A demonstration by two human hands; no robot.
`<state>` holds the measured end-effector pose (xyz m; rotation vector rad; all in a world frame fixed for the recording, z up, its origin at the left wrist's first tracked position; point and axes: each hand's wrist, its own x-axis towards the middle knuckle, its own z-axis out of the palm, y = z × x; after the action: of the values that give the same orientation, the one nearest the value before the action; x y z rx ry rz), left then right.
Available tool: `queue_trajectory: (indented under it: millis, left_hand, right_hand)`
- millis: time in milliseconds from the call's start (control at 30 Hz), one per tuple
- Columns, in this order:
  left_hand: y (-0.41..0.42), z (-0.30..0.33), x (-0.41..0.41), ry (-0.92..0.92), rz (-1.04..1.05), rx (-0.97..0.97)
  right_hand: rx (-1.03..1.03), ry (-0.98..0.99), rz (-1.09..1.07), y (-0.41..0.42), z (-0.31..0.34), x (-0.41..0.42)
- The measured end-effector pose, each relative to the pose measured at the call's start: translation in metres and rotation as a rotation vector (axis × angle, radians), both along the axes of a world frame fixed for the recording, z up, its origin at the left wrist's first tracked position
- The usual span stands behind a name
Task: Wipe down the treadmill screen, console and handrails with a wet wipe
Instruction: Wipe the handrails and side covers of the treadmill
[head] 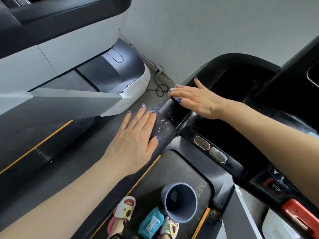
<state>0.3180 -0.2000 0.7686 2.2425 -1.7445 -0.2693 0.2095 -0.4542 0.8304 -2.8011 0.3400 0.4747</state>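
Wet wipe point(174, 96) sits under your right hand point(195, 99), fingers flat, on the left handrail point(168, 118). Your left hand point(136, 137) rests open beside it. Handrail step; next, sweep along the speckled patch.

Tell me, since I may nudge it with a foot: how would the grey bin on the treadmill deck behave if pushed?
The grey bin looks like thin plastic and holds almost nothing, so it is probably light and would slide easily. It is taller than its base and widens toward the rim, so a push near the top could tip it. Being round, it would likely roll toward the wipes pack if it fell.
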Motion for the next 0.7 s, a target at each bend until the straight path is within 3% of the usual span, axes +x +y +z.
queue_trajectory:
  millis: [200, 333, 433, 533, 700]
  left_hand:
    - [0.000, 0.000, -0.001, 0.016, -0.002, 0.003]
    - [0.000, 0.001, 0.000, 0.034, -0.008, -0.006]
    - [0.000, 0.000, 0.000, 0.046, -0.005, -0.012]
    - [0.000, -0.001, 0.001, 0.052, -0.011, -0.007]
    - [0.000, 0.000, 0.002, 0.053, -0.012, 0.004]
  right_hand:
    - [-0.006, 0.015, 0.086, 0.008, -0.007, 0.016]
    - [-0.026, -0.055, -0.151, -0.029, -0.006, -0.007]
    - [-0.102, -0.130, -0.253, 0.005, -0.021, 0.001]
    - [-0.038, -0.271, -0.304, 0.045, -0.036, -0.021]
    - [0.095, -0.361, -0.714, 0.050, -0.047, -0.024]
